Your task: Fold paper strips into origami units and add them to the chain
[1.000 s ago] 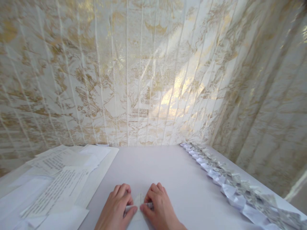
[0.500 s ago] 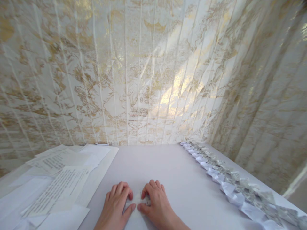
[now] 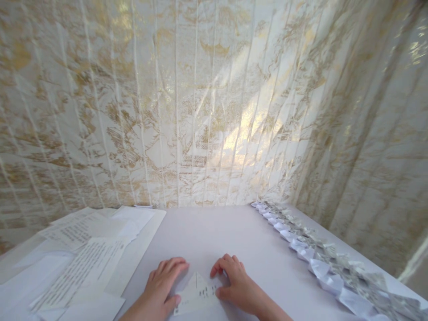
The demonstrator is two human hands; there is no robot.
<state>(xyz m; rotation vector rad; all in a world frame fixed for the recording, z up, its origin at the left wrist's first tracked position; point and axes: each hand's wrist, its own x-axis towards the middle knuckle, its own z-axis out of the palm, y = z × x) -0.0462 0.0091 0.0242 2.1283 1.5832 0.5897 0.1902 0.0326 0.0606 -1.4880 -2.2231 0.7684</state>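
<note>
A piece of white paper (image 3: 197,299), folded to a point at the top and with some dark print on it, lies on the table between my hands. My left hand (image 3: 163,285) is on its left side, open, fingers stretched forward, the thumb tip at the paper's lower left corner. On the other side my right hand (image 3: 236,285) is also open, its fingers loosely bent and apart from the thumb. The right thumb meets the paper's right edge. The bottom of the paper runs toward the lower frame edge.
Loose sheets, some printed (image 3: 82,272), overlap on the left of the white table (image 3: 200,232). Along the right edge run rows of small folded paper pieces, white ones (image 3: 321,269) beside grey printed ones (image 3: 354,272). A patterned curtain (image 3: 187,111) hangs behind the table.
My hands have moved apart, the left outward and the right to the right. The folded paper, mostly covered before, now shows its pointed top and print.
</note>
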